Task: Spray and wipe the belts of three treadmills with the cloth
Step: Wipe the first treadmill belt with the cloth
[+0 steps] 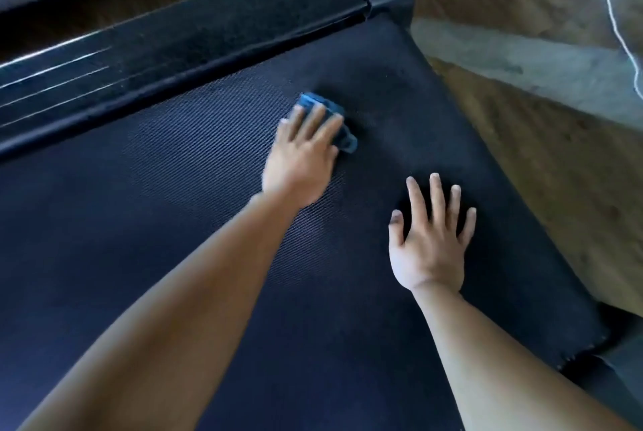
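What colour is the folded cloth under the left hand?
The folded cloth is blue; head view shows it.

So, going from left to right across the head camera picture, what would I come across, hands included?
Black side rail → left hand pressing the blue cloth → right hand flat on the belt → wooden floor → white cord.

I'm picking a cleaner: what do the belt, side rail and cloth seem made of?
Belt: matte black rubbery sheet, judging by its fine ribbed weave. Side rail: probably hard plastic, semi-gloss, with streaky glare and dust specks. Cloth: soft blue fabric, bunched under the left hand.
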`<state>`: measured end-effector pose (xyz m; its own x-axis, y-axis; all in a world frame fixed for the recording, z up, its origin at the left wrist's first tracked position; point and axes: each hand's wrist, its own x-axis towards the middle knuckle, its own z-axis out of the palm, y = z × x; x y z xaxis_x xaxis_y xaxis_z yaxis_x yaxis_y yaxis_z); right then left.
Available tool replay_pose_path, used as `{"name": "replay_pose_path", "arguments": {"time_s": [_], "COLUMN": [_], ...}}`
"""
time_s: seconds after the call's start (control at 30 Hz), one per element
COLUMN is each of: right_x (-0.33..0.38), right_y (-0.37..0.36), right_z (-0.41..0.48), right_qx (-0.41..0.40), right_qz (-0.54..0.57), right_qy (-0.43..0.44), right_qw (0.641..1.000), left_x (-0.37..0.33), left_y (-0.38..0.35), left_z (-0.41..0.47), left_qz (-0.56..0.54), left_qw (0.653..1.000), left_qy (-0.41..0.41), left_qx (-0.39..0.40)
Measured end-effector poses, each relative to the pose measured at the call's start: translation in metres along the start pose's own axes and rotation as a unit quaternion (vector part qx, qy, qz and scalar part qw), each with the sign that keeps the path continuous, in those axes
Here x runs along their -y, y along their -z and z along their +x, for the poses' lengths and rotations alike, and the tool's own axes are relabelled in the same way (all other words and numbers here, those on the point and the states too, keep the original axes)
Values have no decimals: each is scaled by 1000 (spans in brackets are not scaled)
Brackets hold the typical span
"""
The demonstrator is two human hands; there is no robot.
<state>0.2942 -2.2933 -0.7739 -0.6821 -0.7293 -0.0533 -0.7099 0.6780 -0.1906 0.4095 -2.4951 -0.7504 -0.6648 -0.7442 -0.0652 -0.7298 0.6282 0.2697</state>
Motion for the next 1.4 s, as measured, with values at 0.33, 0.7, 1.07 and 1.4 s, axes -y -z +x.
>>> {"name": "replay_pose_path", "arguments": {"time_s": [0.33, 0.7, 1.07, 1.4], "right_x": [2, 1, 2, 1], "right_y": [4, 3, 5, 4], "right_z": [1, 2, 2, 1], "right_qx": [18, 12, 13, 8], "right_qz": [7, 7, 5, 7], "right_qy": [-8, -6, -7, -1], "right_qw": [1000, 1000, 1000, 1000], "left_x": [61, 35, 18, 25], "left_y": [-2, 17, -7, 12], "left_z": [-112, 56, -57, 79], "left_qz": [-3, 3, 33, -7], "left_qw": [999, 998, 980, 1000], "left_qy": [26, 50, -173, 5], "left_qx": [24, 24, 88, 25]}}
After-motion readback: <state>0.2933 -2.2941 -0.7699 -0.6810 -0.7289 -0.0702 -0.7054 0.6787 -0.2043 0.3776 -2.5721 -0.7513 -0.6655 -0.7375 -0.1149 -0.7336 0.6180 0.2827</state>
